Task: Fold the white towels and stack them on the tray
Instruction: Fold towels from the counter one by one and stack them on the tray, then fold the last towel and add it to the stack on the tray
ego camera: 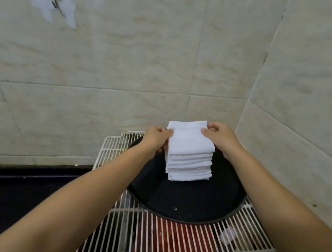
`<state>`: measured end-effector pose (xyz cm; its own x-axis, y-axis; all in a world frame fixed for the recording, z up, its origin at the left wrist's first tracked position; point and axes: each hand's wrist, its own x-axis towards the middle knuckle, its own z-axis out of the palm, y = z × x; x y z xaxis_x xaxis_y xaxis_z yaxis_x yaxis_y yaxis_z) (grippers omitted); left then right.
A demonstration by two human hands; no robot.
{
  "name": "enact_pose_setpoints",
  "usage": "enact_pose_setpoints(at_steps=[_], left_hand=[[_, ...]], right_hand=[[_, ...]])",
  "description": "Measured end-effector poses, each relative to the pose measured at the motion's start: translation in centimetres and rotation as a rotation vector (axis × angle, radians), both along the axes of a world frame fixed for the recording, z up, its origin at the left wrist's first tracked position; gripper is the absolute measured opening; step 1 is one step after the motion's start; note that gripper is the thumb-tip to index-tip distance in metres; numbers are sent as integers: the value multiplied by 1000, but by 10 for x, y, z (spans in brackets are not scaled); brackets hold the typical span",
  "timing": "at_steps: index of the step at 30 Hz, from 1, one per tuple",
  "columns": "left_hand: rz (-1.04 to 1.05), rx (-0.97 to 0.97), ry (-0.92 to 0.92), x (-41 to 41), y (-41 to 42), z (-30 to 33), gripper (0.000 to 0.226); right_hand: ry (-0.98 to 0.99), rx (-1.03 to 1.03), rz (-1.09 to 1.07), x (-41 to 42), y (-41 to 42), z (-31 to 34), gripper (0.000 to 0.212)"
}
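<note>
1. From my feed, a stack of folded white towels (189, 162) stood on the far part of a round black tray (184, 204)
2. The tray sat on a white wire rack (170, 245) in a tiled corner
3. My left hand (156, 138) pinched the left edge of the top towel (188, 136)
4. My right hand (220, 137) pinched its right edge, both hands curled on the cloth at the top of the pile

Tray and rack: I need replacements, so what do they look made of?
Tray: black, matte, slightly grainy surface, probably plastic or coated metal; I cannot tell which. Rack: thin parallel wires with a smooth white finish, most likely coated metal.
</note>
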<state>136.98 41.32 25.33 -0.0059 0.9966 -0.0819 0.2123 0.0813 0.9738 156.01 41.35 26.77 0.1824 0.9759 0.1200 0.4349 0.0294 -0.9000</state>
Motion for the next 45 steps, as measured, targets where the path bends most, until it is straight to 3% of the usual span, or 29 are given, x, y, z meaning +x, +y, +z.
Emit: enact_pose_setpoints(at_steps=[6, 9, 12, 16, 21, 29, 37, 45], left_hand=[[29, -21, 32, -18, -11, 1, 40], [37, 17, 18, -49, -32, 6, 33], [32, 76, 26, -102, -65, 14, 27], [161, 122, 96, -224, -146, 23, 24], [378, 156, 339, -399, -286, 5, 22], [796, -90, 738, -617, -545, -42, 22], [1164, -416, 677, -734, -775, -107, 26], [1428, -627, 583, -846, -933, -130, 21]], right_hand=[[40, -77, -63, 1, -15, 14, 40], [-87, 71, -144, -15, -32, 45, 47], [-174, 206, -87, -63, -52, 73, 41], [-295, 255, 134, -195, -92, 74, 36], [-406, 287, 441, -400, -177, 23, 35], [-796, 499, 1108, -688, -386, -62, 39], [-892, 653, 1553, -883, -563, -123, 40], [-885, 712, 1893, -1066, -689, -154, 42]])
